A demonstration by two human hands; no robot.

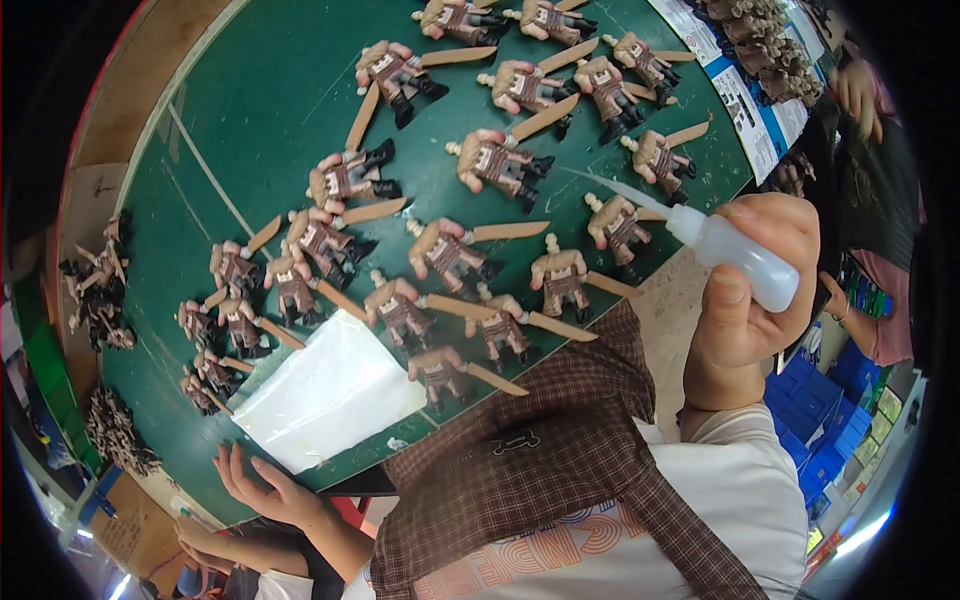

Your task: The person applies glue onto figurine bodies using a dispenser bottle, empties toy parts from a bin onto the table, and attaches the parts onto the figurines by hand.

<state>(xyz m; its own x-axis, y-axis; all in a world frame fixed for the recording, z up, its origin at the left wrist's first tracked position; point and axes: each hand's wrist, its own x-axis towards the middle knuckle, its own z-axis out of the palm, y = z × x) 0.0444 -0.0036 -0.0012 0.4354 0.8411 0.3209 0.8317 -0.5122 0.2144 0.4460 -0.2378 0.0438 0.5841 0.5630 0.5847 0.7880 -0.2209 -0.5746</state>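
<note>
My right hand (pixel 745 345), raised at the right over the table's near edge, is closed around a small translucent squeeze bottle (pixel 748 268). The bottle's long thin nozzle (pixel 625 192) points left, above the toy figures. My left hand (pixel 268 492) rests at the near left edge of the green table, fingers spread and holding nothing. Just beyond it lies a white sheet (pixel 330 390). Several muscular toy figures with brown clothing and black boots lie across the table, such as one figure (pixel 495 165) near the middle. Most have a long tan blade (pixel 510 230) sticking out to one side.
Brown parts are heaped at the left (pixel 120 430) and on printed cardboard at the far right (pixel 765 45). Another person's hand (pixel 200 537) shows at the lower left, and a co-worker's hand (pixel 858 95) at the right. Blue bins (pixel 815 410) stand at the lower right.
</note>
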